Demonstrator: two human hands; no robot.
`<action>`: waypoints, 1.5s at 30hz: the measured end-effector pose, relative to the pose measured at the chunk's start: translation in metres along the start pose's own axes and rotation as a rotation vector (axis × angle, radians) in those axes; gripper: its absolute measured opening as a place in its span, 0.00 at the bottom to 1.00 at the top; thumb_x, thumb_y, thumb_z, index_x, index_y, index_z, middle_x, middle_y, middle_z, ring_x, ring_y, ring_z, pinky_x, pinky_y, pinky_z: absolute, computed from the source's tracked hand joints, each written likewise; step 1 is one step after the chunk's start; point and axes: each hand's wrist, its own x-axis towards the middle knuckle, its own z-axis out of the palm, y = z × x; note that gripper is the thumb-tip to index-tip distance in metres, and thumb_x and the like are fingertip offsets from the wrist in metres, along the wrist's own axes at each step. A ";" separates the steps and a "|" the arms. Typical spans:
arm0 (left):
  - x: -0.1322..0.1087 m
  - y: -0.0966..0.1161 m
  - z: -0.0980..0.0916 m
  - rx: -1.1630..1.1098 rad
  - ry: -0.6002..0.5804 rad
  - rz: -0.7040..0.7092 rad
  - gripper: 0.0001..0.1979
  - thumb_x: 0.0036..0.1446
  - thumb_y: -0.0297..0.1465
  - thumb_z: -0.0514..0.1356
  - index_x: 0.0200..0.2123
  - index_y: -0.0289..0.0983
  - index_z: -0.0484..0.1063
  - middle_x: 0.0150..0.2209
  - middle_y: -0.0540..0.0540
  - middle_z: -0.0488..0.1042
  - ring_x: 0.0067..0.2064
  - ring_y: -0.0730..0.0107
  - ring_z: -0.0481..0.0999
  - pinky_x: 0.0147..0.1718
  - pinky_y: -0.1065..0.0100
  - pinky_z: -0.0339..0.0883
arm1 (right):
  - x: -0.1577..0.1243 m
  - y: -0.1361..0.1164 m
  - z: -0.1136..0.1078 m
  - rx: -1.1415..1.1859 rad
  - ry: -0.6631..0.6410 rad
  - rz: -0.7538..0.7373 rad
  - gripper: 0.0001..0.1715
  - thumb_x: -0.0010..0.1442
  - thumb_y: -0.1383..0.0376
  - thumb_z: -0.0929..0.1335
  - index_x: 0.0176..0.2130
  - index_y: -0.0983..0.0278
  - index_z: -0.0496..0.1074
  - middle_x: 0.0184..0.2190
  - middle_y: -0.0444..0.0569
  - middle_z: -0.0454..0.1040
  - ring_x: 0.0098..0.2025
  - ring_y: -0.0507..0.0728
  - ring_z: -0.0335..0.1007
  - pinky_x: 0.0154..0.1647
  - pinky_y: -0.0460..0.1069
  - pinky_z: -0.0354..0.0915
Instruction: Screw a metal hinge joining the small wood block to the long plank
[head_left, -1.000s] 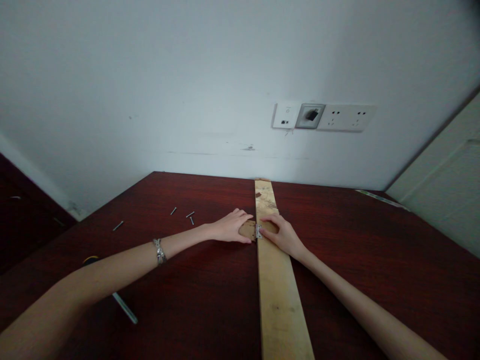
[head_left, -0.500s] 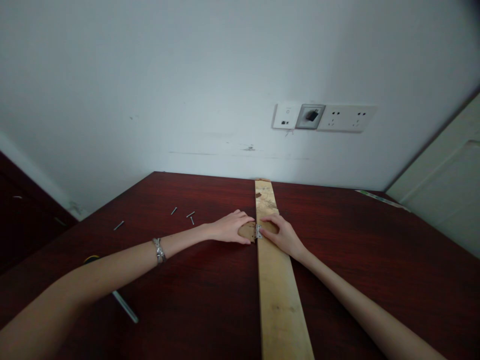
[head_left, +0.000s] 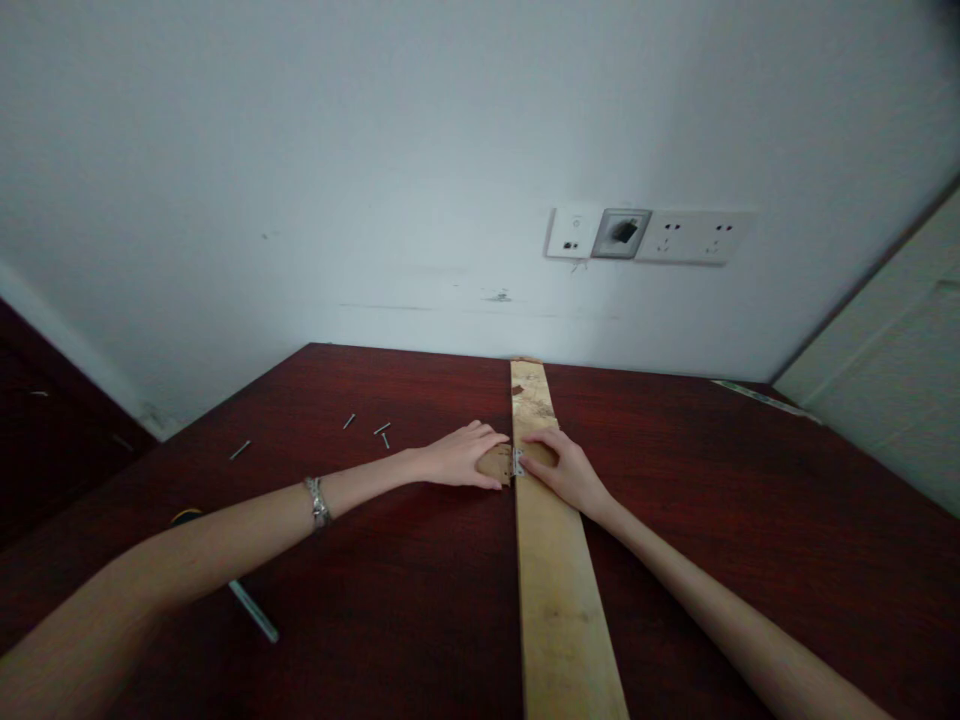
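A long pale wooden plank point(head_left: 559, 590) lies on the dark red table, running away from me to the wall. Against its left side sits a small brownish wooden piece point(head_left: 493, 463), gripped between the thumb and fingers of my left hand point(head_left: 457, 455). A small silver metal hinge point(head_left: 518, 463) lies where the piece meets the plank. My right hand point(head_left: 574, 475) rests on the plank, its thumb at the hinge and its fingers curved toward it, so it seems to press the hinge down. Part of the hinge is hidden by the thumb.
Several loose screws point(head_left: 382, 429) lie on the table point(head_left: 420, 600) left of the plank. A screwdriver point(head_left: 253, 612) is partly hidden under my left forearm. A thin patterned strip point(head_left: 765, 399) lies at the back right. The wall behind carries a socket panel point(head_left: 694, 237).
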 end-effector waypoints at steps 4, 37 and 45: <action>0.000 0.001 -0.001 0.012 -0.004 -0.001 0.36 0.50 0.46 0.64 0.57 0.33 0.60 0.49 0.39 0.66 0.49 0.57 0.64 0.50 0.61 0.60 | 0.000 0.001 0.000 -0.004 0.001 0.000 0.13 0.55 0.61 0.69 0.41 0.63 0.73 0.39 0.50 0.74 0.44 0.58 0.69 0.48 0.54 0.64; -0.004 0.000 -0.001 0.002 -0.010 0.019 0.35 0.51 0.45 0.64 0.57 0.33 0.59 0.52 0.38 0.64 0.51 0.56 0.63 0.52 0.60 0.59 | 0.000 0.002 0.001 0.011 0.000 0.003 0.12 0.56 0.60 0.68 0.40 0.62 0.72 0.39 0.49 0.74 0.43 0.58 0.68 0.48 0.53 0.63; -0.005 0.001 -0.004 -0.003 -0.018 0.018 0.36 0.51 0.45 0.64 0.58 0.32 0.59 0.52 0.37 0.64 0.52 0.56 0.62 0.53 0.59 0.59 | 0.001 0.004 0.000 0.020 -0.004 -0.018 0.11 0.61 0.61 0.63 0.39 0.62 0.73 0.37 0.49 0.74 0.42 0.57 0.69 0.48 0.53 0.64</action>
